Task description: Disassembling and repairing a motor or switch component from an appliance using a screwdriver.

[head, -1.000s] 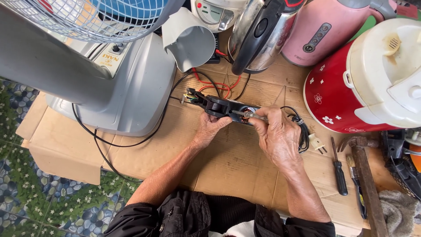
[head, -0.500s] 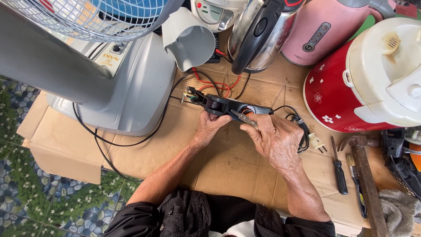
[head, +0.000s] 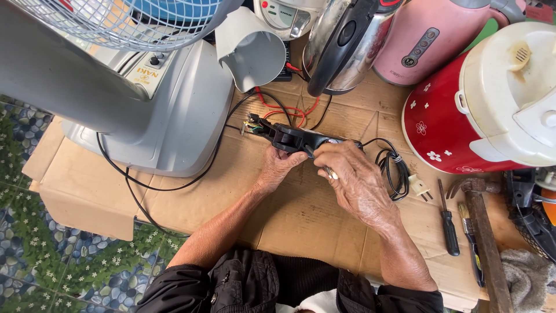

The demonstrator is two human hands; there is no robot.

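black plastic switch housing with bare wire ends point(head: 292, 138) | long axis 10-to-4 o'clock | left hand point(head: 278, 168) fingers pinching it from below | right hand point(head: 353, 179) fingers clamped on its 4 o'clock end

A person's two bare forearms, wrinkled and veined, lead to a left hand point(head: 279, 168) and a right hand point(head: 353, 182). A ring point(head: 332, 173) sits on one right finger. Black sleeves point(head: 231, 284), pushed up near the elbows, have zipped, folded fabric.

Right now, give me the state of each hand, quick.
Left hand: closed on the black plastic housing, gripping from below.
Right hand: fingers curled on the housing's right end, beside its black power cord.
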